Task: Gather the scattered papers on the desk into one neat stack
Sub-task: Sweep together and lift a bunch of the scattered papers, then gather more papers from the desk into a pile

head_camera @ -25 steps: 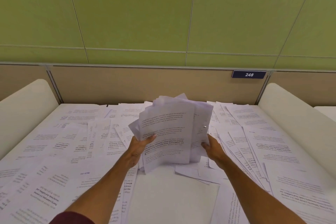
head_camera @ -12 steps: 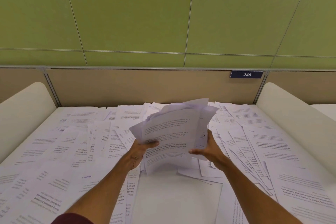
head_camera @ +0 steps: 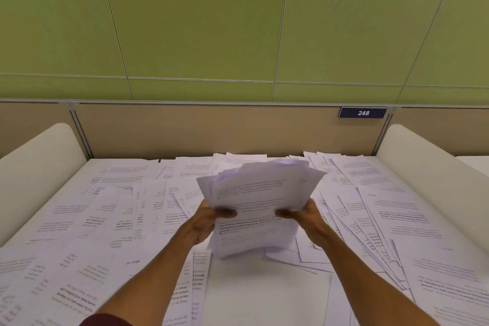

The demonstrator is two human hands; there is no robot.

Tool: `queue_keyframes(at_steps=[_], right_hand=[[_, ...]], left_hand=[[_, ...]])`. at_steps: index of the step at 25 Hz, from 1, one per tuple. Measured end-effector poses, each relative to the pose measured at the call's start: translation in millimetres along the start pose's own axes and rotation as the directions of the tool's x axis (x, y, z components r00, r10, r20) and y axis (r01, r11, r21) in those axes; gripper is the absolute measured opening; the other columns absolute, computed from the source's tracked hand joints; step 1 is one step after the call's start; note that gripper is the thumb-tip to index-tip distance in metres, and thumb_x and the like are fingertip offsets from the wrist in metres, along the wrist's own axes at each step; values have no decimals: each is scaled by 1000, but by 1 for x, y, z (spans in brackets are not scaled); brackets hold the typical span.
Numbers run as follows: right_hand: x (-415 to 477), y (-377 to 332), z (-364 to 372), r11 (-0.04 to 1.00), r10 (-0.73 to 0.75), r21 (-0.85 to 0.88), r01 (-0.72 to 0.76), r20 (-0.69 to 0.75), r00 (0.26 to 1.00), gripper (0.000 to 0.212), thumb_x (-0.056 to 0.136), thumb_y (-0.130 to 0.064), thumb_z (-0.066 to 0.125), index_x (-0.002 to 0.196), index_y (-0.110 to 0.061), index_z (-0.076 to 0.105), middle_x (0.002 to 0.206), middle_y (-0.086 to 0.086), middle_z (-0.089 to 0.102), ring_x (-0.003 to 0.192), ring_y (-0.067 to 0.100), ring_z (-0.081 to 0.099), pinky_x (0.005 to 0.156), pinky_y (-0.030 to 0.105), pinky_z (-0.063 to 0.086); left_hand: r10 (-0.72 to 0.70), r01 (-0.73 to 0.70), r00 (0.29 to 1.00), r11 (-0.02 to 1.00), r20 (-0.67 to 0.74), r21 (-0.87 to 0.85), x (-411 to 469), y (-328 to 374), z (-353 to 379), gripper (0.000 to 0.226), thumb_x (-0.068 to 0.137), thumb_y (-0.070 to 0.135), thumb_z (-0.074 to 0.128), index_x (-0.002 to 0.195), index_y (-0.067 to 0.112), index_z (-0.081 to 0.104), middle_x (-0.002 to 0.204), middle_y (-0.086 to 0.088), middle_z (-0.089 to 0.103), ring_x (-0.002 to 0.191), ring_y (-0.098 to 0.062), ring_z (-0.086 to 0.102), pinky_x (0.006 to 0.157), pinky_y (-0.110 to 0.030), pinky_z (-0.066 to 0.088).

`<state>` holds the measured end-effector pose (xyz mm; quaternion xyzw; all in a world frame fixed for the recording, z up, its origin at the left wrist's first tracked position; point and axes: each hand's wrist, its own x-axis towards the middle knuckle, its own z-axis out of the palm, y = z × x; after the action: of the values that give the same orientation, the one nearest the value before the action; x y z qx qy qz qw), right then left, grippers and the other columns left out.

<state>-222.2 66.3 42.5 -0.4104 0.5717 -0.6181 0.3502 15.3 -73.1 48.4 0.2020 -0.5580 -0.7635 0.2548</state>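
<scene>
A loose bundle of printed papers (head_camera: 258, 193) is held up above the middle of the desk, its sheets uneven and fanned at the top. My left hand (head_camera: 205, 218) grips the bundle's left edge with the thumb across the front sheet. My right hand (head_camera: 304, 216) grips its right edge the same way. The bundle's lower edge hangs just over a bare patch of white desk (head_camera: 264, 296). Scattered sheets (head_camera: 111, 219) cover the desk to the left, and more scattered sheets (head_camera: 397, 219) lie overlapping on the right and at the back.
Rounded white side panels close the desk on the left (head_camera: 34, 167) and right (head_camera: 436, 174). A beige partition (head_camera: 211, 130) with a blue "248" plate (head_camera: 363, 113) stands at the back, under a green wall.
The bundle has tipped from upright towards a flatter, landscape hold. My right hand has come round from behind its right edge to grip the front, thumb on the top sheet.
</scene>
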Motion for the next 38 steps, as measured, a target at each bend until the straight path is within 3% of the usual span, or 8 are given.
queue_keyframes(at_steps=[6,11,15,19,22,26,30,38], right_hand=[[-1,-12,8,980,45,-188,-61,-90,995,48,66,-32,81,109,-26,61,103,-5,73,91,18,70,82,37,61],[7,-41,9,981,-171,-142,134,-294,940,36,80,-12,78,108,-22,59,104,-2,70,89,14,71,76,30,62],[5,-50,3,963,-217,-231,137,-365,905,41,78,-25,77,113,-23,56,104,-6,66,91,16,67,78,29,57],[-8,-23,-12,963,-69,-269,19,-178,982,66,81,-16,77,135,-15,40,119,-1,59,104,6,60,79,18,57],[-10,-2,-22,944,55,-317,-95,-131,990,66,87,-14,71,141,-9,33,136,10,53,122,27,55,99,45,52],[3,-1,-31,959,26,-279,-48,-85,996,43,96,-17,58,136,-10,44,129,11,61,115,29,63,93,47,56],[12,-6,-66,966,111,-225,-126,-78,991,31,96,-22,59,125,-19,50,123,3,64,96,12,68,69,20,59],[-16,29,-161,876,366,-311,-369,-69,928,31,90,-26,69,112,-6,62,112,8,70,92,19,70,72,26,56]], left_hand=[[27,6,979,987,-200,161,3,7,5,42,70,-15,73,108,0,66,109,-19,70,104,-43,65,89,-61,52],[184,-158,970,974,-160,162,16,43,27,34,69,-4,77,100,8,68,102,-13,73,95,-36,69,80,-52,58],[198,-178,972,971,-124,159,27,48,43,36,66,6,77,99,15,67,96,-7,72,90,-27,69,79,-47,59],[48,30,975,940,-218,340,31,9,42,49,76,8,78,120,11,57,113,-8,65,108,-27,61,87,-40,54],[-61,163,963,909,-263,383,31,-21,40,48,85,13,71,127,17,48,124,-2,60,112,-21,58,91,-33,51],[52,95,953,885,-297,457,39,-28,46,43,86,20,70,127,18,55,126,-5,64,111,-24,64,93,-41,55],[-147,201,966,943,-211,265,60,-23,65,40,91,5,60,128,20,53,130,-7,62,107,-23,66,89,-38,56],[-450,456,880,890,-153,-1,68,-85,125,50,91,-11,52,135,15,50,128,-17,62,112,-39,62,97,-57,48]])
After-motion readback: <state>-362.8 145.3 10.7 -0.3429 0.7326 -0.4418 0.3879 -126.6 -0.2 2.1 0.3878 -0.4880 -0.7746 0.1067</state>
